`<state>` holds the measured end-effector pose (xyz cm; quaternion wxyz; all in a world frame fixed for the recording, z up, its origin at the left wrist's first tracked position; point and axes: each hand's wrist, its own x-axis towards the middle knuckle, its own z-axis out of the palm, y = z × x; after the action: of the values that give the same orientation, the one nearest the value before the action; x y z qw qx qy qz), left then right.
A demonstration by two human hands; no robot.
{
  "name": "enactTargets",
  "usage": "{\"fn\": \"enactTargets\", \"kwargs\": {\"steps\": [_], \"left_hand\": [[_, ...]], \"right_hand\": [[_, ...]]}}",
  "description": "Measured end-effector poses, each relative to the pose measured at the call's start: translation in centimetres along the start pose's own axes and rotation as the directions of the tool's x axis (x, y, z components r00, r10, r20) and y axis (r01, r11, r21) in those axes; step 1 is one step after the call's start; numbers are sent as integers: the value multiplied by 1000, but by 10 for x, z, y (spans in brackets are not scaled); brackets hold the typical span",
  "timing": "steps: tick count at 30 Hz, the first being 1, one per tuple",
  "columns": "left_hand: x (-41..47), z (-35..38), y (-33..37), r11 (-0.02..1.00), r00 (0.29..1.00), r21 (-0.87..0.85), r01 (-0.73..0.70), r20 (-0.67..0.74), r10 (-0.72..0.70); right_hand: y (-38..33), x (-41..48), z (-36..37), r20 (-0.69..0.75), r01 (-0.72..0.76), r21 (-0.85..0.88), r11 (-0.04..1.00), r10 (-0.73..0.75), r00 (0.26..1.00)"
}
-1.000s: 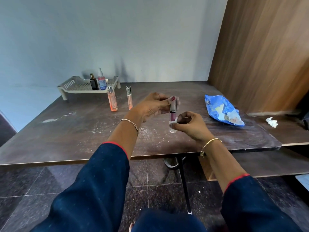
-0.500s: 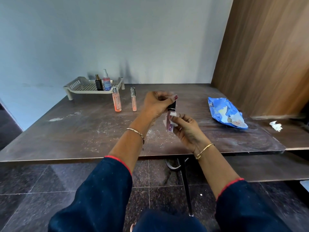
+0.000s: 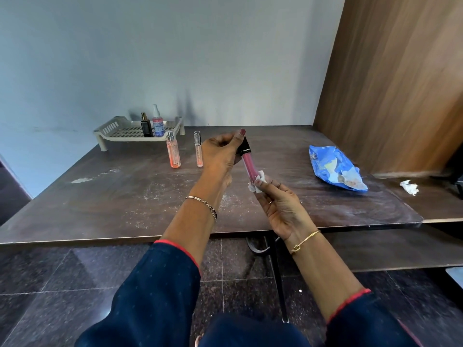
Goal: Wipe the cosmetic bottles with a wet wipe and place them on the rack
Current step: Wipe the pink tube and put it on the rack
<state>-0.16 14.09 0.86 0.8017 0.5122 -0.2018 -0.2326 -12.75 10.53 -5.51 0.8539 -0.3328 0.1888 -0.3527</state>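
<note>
A slim pink tube with a black cap (image 3: 248,163) is held tilted above the table. My left hand (image 3: 221,154) grips its black cap. My right hand (image 3: 279,202) pinches a white wet wipe (image 3: 258,182) around the tube's lower end. At the back left, a beige rack (image 3: 117,128) holds a black bottle (image 3: 146,125) and a pink pump bottle (image 3: 157,125). In front of the rack stand an orange spray bottle (image 3: 173,151) and a thin clear tube (image 3: 198,149).
A blue wet-wipe pack (image 3: 334,166) lies on the right of the dark table (image 3: 125,194). A crumpled used wipe (image 3: 409,187) sits on a lower ledge at the far right. A wooden panel (image 3: 390,78) rises on the right side.
Both hands rose a little and the tube tilted. My right hand slid the wipe down to the tube's lower end, baring its pink body.
</note>
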Motion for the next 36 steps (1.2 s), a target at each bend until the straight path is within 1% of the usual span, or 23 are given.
{"fn": "enactTargets", "kwargs": {"steps": [7,12,14,18,20,22,24,26,28,30,33,36], "left_hand": [[-5,2,2,1000,1000,9,-15,12,15],[-9,1,-1,1000,1000,19,-14,13,13],[-10,-1,-3,1000,1000,5,1,15,-1],[-9,-4,-4,999,999,-37,27,28,-26],[-10,-8,-4,998,994,-29,49,96,-46],[-11,-14,-2,997,973,-21,73,219,-66],[-10,-19,-1,997,950,-2,77,304,-73],[-10,-20,0,999,947,35,26,319,-36],[-13,-18,1,994,955,92,-56,294,27],[-15,-16,1,982,958,131,-135,271,95],[-16,-14,3,973,948,114,-203,270,166],[-19,-10,3,960,928,114,-256,306,211]], "right_hand": [[1,0,11,-84,18,37,999,-14,996],[6,2,12,-137,40,-22,999,-43,990],[6,0,10,-128,38,-26,999,-41,991],[2,-6,5,-85,-18,7,1000,19,996],[1,-8,3,-92,-55,34,998,58,994],[-1,-10,1,-90,-91,72,993,97,991],[-3,-12,0,-78,-120,81,989,126,989],[-2,-14,1,-66,-146,113,983,154,986],[1,-14,3,-64,-181,168,969,194,979],[1,-15,7,-61,-213,188,959,228,972],[-2,-15,9,-65,-221,157,963,233,970],[-5,-13,10,-110,-213,117,970,225,968]]}}
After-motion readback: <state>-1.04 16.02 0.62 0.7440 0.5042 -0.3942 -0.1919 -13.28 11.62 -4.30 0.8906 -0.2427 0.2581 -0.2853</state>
